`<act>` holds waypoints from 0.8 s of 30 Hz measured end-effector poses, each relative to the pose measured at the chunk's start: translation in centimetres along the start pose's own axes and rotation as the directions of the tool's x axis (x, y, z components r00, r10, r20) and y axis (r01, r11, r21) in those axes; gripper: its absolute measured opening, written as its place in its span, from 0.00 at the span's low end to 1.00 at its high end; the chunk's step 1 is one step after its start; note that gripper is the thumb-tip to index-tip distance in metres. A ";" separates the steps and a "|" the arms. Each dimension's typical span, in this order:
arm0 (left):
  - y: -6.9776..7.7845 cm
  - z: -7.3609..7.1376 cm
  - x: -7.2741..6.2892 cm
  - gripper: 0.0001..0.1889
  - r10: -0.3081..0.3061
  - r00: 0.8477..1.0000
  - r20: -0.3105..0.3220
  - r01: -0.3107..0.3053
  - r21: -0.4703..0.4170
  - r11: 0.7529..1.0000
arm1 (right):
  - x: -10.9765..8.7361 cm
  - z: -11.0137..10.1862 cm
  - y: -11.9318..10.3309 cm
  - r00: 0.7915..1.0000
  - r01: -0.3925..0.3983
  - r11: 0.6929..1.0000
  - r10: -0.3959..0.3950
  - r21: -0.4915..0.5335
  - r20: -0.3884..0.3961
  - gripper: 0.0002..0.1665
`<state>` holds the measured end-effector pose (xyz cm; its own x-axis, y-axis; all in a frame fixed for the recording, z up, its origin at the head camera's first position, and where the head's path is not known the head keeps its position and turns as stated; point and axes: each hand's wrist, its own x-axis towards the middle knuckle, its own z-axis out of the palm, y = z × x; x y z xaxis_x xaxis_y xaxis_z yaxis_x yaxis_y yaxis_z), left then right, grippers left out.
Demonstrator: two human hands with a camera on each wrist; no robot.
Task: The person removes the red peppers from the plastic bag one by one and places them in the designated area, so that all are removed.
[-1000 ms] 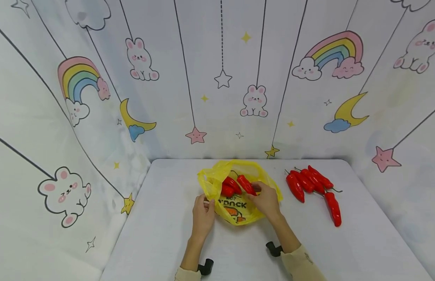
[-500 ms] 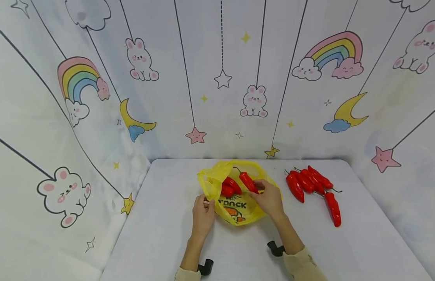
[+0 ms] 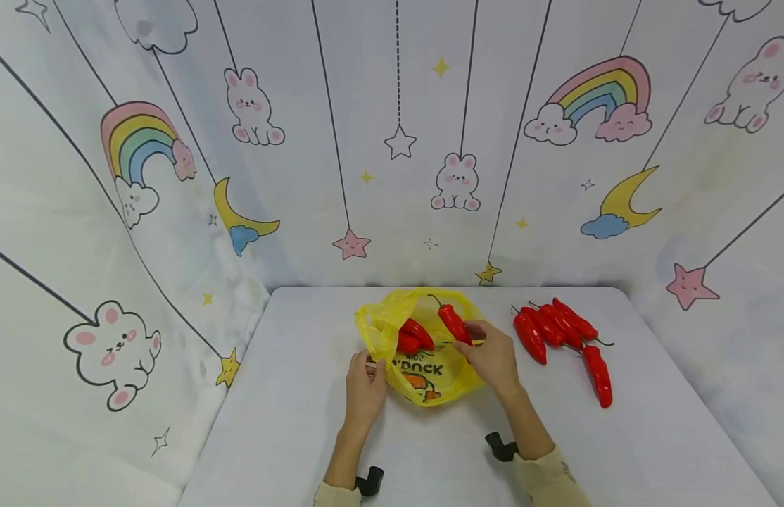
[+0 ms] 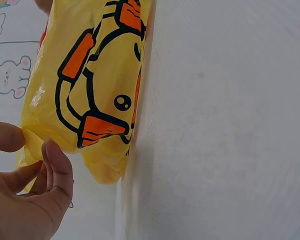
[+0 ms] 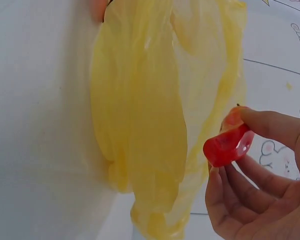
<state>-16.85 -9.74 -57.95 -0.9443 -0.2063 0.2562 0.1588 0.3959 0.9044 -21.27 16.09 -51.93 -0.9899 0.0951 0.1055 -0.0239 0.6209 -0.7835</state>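
A yellow plastic bag (image 3: pixel 452 377) with printed lettering and a duck picture lies with its mouth spread on the white table. My left hand (image 3: pixel 365 387) pinches the bag's left edge; the left wrist view shows thumb and fingers on the yellow film (image 4: pixel 32 145). Between the thumb and fingers of my right hand (image 3: pixel 496 355) is a red chili pepper (image 3: pixel 454 322), held over the right part of the bag's opening, its stem pointing away. The right wrist view shows this pepper (image 5: pixel 227 145) end-on. More red peppers (image 3: pixel 412 338) lie inside the bag at the left.
Several red peppers (image 3: pixel 550 325) lie in a cluster to the right of the bag, and another pepper (image 3: pixel 597 375) lies just in front of them. The white table (image 3: pixel 284 394) ends at a backdrop (image 3: pixel 392 197) with printed rabbits, stars and rainbows.
My right hand has moved a little to the right and lifted the held pepper away from the others in the bag. The left hand keeps its grip on the bag's edge.
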 end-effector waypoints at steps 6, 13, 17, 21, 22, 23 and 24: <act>-0.2 0.1 0.1 0.14 -0.001 1.000 0.000 0.001 0.011 1.000 | 0.0 -0.6 0.0 1.000 -0.028 1.000 0.028 0.007 -0.009 0.32; -0.2 0.1 0.1 0.15 -0.003 1.000 0.012 0.003 0.003 1.000 | -0.1 -1.2 0.3 0.999 -0.050 0.998 0.051 0.023 -0.020 0.33; -0.2 0.2 0.1 0.15 -0.001 1.000 0.010 0.001 0.007 1.000 | -0.4 -1.7 0.3 0.997 -0.077 0.997 0.077 0.026 -0.024 0.34; -0.2 0.3 0.0 0.15 -0.004 1.000 0.010 0.004 0.006 1.000 | -0.7 -2.2 0.6 0.996 -0.079 0.997 0.080 0.019 -0.044 0.34; -0.2 0.3 0.0 0.15 -0.006 1.000 0.010 0.005 0.003 1.000 | -0.7 -2.4 0.8 0.996 -0.079 0.997 0.079 0.018 -0.048 0.34; -0.2 0.3 0.0 0.14 -0.008 1.000 0.011 0.008 0.001 1.000 | -0.8 -2.5 0.9 0.995 -0.080 0.997 0.080 0.018 -0.051 0.34; -0.1 0.3 0.0 0.14 -0.010 1.000 0.011 0.010 -0.001 1.000 | -0.8 -2.6 1.0 0.995 -0.078 0.997 0.079 0.019 -0.055 0.34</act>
<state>-16.99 -9.55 -58.17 -0.9491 -0.2000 0.2432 0.1498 0.3926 0.9074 -20.08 18.71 -51.22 -0.9794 0.1865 0.0769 0.0508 0.5969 -0.8007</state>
